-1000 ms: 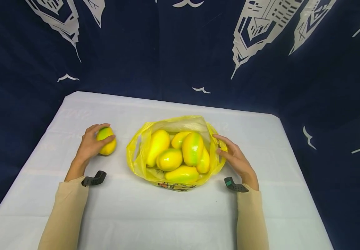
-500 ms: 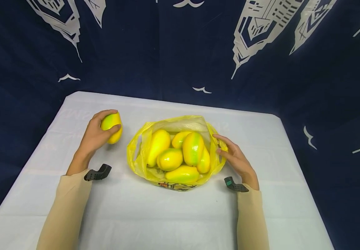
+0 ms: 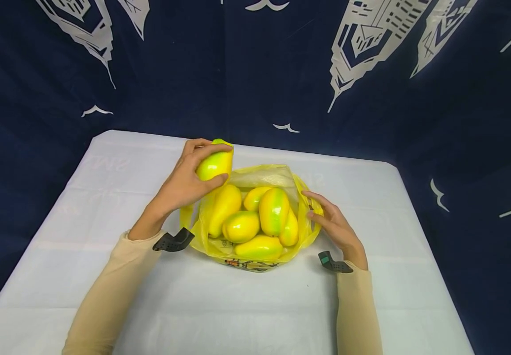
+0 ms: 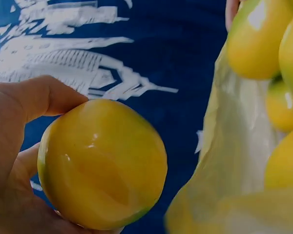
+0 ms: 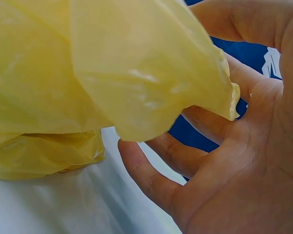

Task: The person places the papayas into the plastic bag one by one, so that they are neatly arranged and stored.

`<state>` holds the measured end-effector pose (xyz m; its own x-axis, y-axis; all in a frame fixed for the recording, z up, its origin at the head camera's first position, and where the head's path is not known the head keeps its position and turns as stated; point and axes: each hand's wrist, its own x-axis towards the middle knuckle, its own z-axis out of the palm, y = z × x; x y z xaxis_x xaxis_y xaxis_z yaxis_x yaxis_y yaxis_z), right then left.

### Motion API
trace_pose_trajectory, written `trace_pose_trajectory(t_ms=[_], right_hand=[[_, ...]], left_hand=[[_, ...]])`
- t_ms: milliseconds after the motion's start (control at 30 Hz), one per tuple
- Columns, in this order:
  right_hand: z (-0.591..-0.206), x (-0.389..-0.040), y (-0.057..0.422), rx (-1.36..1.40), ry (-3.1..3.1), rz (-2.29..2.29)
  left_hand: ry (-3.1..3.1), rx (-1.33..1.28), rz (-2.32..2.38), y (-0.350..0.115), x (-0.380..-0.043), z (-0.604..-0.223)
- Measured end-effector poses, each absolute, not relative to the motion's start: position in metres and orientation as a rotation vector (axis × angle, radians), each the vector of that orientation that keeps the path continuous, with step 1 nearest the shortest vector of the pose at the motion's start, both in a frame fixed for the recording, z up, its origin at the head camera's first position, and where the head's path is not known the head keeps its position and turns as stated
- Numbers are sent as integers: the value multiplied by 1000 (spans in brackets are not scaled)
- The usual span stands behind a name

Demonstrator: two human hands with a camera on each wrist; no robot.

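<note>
My left hand [image 3: 187,180] grips a yellow-green mango [image 3: 215,165] above the far left rim of a yellow plastic bag [image 3: 269,173]. In the left wrist view the thumb and fingers wrap the side of this mango [image 4: 103,163], with the bag's side to its right. The bag stands with its mouth spread wide and several mangoes [image 3: 241,226] lie inside. On the bag's right side, my right hand [image 3: 338,228] holds the handle edge between thumb and fingers. The right wrist view shows the thin plastic [image 5: 136,73] between the thumb and the curved fingers.
A white cloth [image 3: 255,315] covers the table under the bag. Behind the far edge hangs a dark blue curtain [image 3: 193,74] with white building prints. Each wrist wears a black camera mount, such as the left mount [image 3: 174,240].
My left hand has lifted the mango off the table at the left and carried it right and away, over the bag's left rim. The right hand and the bag have stayed in place.
</note>
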<state>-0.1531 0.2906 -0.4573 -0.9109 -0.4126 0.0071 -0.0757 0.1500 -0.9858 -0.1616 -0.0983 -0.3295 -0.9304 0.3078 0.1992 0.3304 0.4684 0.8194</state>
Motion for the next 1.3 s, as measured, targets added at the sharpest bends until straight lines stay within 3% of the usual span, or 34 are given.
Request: trace_pose_trajectory(t_ms=[333,867,1067,1300], right_hand=[[-458,-154,290,-491,2162,-1830],[-456,-156,286,-499,2179,-1814],[-444,-155,292,-447,2312,-1801],[-411,-159,304,-260,2583,-1758]], left_hand=[[-2800,-875,-1431,-59,-170,-354],[-3001,-917,-1261,-44,-176,-384],[-3011,-895,-1199,-49,-159,-370],[-2828,-928,-1132,-89,-121,-323]])
